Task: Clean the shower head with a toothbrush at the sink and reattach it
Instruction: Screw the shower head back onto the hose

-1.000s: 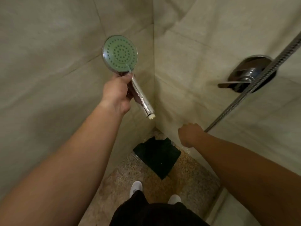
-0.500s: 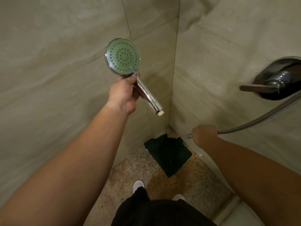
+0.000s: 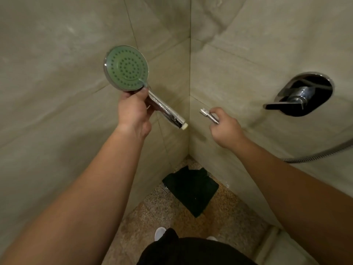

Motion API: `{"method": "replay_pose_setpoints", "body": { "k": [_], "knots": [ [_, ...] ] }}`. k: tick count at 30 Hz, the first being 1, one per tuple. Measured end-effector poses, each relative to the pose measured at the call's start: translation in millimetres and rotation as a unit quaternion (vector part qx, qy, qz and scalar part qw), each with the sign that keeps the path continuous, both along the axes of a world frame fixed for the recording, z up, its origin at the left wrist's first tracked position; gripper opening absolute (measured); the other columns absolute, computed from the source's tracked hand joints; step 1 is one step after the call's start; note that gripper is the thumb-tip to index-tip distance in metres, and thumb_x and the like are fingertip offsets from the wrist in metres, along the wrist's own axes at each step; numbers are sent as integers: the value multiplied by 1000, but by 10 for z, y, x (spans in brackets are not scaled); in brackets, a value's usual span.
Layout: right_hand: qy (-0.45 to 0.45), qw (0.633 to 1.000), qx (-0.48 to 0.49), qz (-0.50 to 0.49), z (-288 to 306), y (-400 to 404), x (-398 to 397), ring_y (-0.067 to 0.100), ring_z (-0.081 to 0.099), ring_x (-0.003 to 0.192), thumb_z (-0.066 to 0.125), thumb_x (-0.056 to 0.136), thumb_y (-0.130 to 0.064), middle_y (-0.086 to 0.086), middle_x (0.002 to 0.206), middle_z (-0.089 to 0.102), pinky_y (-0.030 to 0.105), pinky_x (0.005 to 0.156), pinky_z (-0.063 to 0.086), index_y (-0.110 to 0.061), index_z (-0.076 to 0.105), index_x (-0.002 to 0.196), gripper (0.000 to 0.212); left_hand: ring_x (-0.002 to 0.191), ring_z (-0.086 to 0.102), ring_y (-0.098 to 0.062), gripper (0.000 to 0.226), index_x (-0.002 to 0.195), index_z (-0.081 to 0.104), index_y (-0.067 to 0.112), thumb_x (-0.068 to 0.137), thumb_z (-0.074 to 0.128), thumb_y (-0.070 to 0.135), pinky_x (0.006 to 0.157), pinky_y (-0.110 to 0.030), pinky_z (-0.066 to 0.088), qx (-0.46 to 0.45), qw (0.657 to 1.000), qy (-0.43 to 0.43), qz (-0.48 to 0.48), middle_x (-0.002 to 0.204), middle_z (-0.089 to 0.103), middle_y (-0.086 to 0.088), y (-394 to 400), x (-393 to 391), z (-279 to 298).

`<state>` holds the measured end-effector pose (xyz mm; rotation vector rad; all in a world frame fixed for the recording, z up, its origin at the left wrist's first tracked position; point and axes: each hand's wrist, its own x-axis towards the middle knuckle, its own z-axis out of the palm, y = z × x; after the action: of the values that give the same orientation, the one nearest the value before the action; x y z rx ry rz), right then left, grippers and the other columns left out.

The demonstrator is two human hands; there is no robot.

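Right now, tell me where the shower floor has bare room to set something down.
Bare speckled stone floor lies between the dark cloth in the corner and the white shoes, running right to the tiled wall. The corner is crowded by that cloth.

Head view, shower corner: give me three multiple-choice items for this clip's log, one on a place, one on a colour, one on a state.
1. Where does the dark green cloth lie?
A. on the speckled floor in the corner
B. over the chrome wall lever
C. in the right hand

2. What colour is the spray face of the round chrome shower head?
A. white
B. pale green
C. black

3. How do the shower head's handle and the ribbed metal hose end stand?
A. screwed together
B. apart, with a gap between
C. both lying on the floor

Answers:
1 A, it sits on the floor where the two walls meet.
2 B, the nozzle disc is green inside a chrome rim.
3 B, the left hand holds the head and the right hand holds the hose end, with wall showing between them.
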<state>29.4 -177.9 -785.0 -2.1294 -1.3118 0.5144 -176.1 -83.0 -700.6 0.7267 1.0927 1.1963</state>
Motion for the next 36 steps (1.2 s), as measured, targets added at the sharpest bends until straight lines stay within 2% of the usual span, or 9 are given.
{"method": "replay_pose_setpoints", "body": {
  "k": [3, 7, 10, 13, 17, 20, 24, 30, 36],
  "knots": [
    [-14, 997, 76, 20, 222, -53, -58, 16, 53, 80, 48, 99, -40, -6, 87, 61, 25, 69, 36, -30, 57, 125, 29, 84, 58, -21, 15, 103, 61, 17, 102, 59, 2, 68, -35, 58, 17, 1000, -8, 5, 90, 62, -1, 67, -16, 38],
    [-40, 989, 142, 17, 479, -144, -131, 20, 55, 78, 50, 98, -31, -2, 79, 57, 27, 64, 29, -22, 62, 97, 15, 84, 61, -19, 15, 107, 61, 18, 102, 59, 3, 70, -35, 61, 24, 999, -25, 13, 91, 64, -1, 132, -54, 123],
    [-5, 987, 161, 26, 591, -264, -217, 9, 58, 79, 49, 99, -28, -9, 80, 58, 25, 65, 35, -23, 62, 112, 19, 74, 61, -15, 18, 97, 60, 22, 102, 59, 5, 64, -31, 59, 23, 999, -34, 10, 84, 64, 2, 107, -65, 224],
    [40, 986, 160, 22, 650, -381, -328, 1, 54, 66, 49, 99, -35, -10, 70, 55, 14, 57, 35, -31, 54, 125, 27, 74, 62, -15, 15, 98, 62, 22, 103, 61, 7, 59, -29, 58, 18, 999, -31, 8, 85, 64, 2, 91, -81, 294],
    [36, 988, 147, 37, 751, -473, -482, -5, 52, 63, 56, 96, -36, -16, 67, 53, 13, 55, 32, -33, 57, 105, 10, 80, 63, -16, 11, 110, 63, 20, 103, 62, 11, 59, -27, 57, 14, 999, -31, -6, 92, 64, 1, 44, -76, 380],
    [39, 988, 138, 49, 813, -502, -581, -2, 52, 70, 59, 94, -29, -18, 77, 54, 21, 61, 38, -30, 59, 103, 9, 80, 62, -16, 11, 103, 61, 22, 103, 62, 11, 58, -26, 55, 26, 999, -37, -11, 94, 63, -1, -11, -62, 447],
    [21, 987, 156, 22, 830, -520, -647, 3, 58, 76, 63, 92, -26, -20, 84, 58, 34, 70, 53, -31, 62, 112, 21, 84, 62, -17, 13, 111, 61, 20, 103, 61, 9, 60, -27, 57, 46, 998, -35, 1, 94, 64, 1, -41, -54, 502],
    [-49, 983, 175, 7, 886, -499, -645, 10, 60, 73, 66, 89, -29, -17, 84, 62, 37, 69, 53, -29, 64, 114, 25, 76, 61, -14, 17, 95, 60, 21, 102, 61, 6, 64, -32, 59, 67, 997, -20, 15, 82, 62, 5, -83, -57, 509],
    [-90, 978, 187, 13, 938, -491, -648, 12, 58, 69, 66, 88, -28, -12, 82, 64, 35, 64, 50, -29, 64, 108, 20, 75, 62, -13, 16, 97, 61, 20, 102, 61, 5, 70, -36, 59, 72, 997, -22, 22, 84, 63, 4, -85, -57, 514]
  ]
}}
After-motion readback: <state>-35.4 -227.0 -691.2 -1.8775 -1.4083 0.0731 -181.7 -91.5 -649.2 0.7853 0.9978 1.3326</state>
